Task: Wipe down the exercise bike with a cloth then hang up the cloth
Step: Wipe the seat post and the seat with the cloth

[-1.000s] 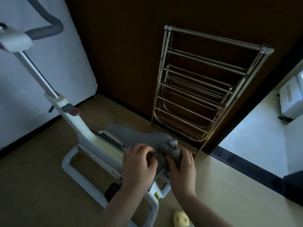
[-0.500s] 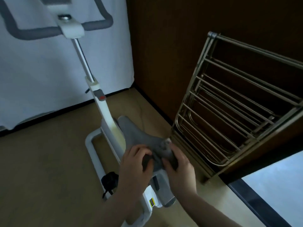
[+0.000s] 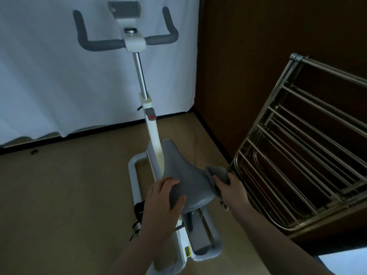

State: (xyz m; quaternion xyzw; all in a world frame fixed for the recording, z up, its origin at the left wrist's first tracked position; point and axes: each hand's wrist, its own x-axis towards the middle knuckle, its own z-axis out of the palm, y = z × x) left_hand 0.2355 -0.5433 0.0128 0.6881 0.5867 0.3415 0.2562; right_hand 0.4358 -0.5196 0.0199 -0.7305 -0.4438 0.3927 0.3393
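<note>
A white exercise bike (image 3: 153, 135) stands before me, its grey handlebars (image 3: 103, 43) far up and its grey saddle (image 3: 184, 175) close below. My left hand (image 3: 164, 195) grips the saddle's left rear edge, fingers on top and thumb curled at the rim. My right hand (image 3: 230, 187) holds a bunched grey cloth (image 3: 217, 173) against the saddle's right side. A metal drying rack (image 3: 297, 155) leans on the dark wall at the right.
A white curtain (image 3: 49, 76) hangs behind the bike. The bike's white base frame (image 3: 132, 175) lies on the tan floor, with a black pedal strap (image 3: 139, 211) at its left. The rack's lower corner sits close to my right hand.
My view has swung left and up, bringing the handlebars into sight. My hands have spread apart: the left now grips the saddle's edge, the right has carried the cloth to the saddle's right side.
</note>
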